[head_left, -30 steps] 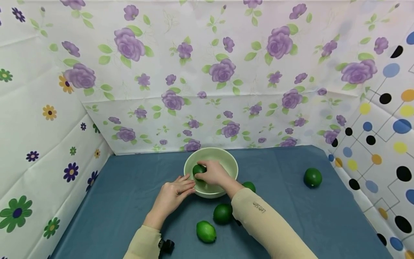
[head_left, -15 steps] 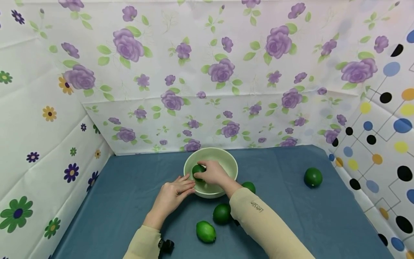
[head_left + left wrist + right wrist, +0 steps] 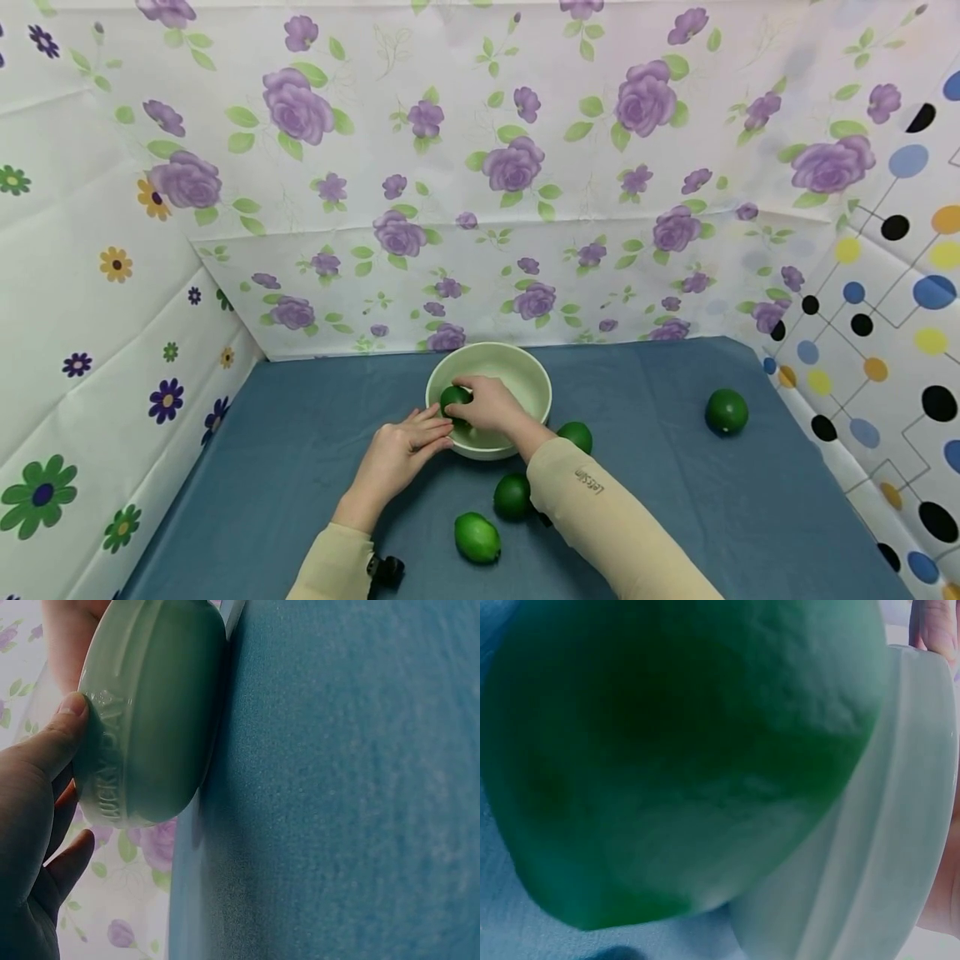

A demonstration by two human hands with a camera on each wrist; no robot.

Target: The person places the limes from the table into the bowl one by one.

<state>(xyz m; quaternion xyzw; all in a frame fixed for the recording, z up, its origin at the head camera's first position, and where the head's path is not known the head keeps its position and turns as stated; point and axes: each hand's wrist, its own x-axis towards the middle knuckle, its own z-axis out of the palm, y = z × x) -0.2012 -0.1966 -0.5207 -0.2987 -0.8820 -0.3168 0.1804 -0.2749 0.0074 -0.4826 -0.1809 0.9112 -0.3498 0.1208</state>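
A pale green bowl (image 3: 528, 379) stands near the back of the table. Inside it, my right hand (image 3: 487, 406) holds a dark green lime (image 3: 453, 401) between thumb and fingers, close to the left wall. My left hand (image 3: 401, 446) touches the bowl's left rim with outstretched fingers. From the left wrist view, the thumb (image 3: 71, 712) rests at the rim, and raised "LUCKY" lettering shows on the bowl's outer wall (image 3: 142, 750). A large green lime (image 3: 682, 750) fills most of the right wrist view, in front of the bowl.
On the blue cloth (image 3: 315, 408) lie a bright green lime (image 3: 477, 537), a darker one (image 3: 512, 497) beside the right sleeve, and another (image 3: 576, 437) right of the bowl. Farther right sits a lone lime (image 3: 726, 412). A flowered sheet (image 3: 465, 217) hangs behind.
My right hand has shifted slightly to the left and down inside the bowl, with the lime in its fingers. The left hand keeps its place at the rim.
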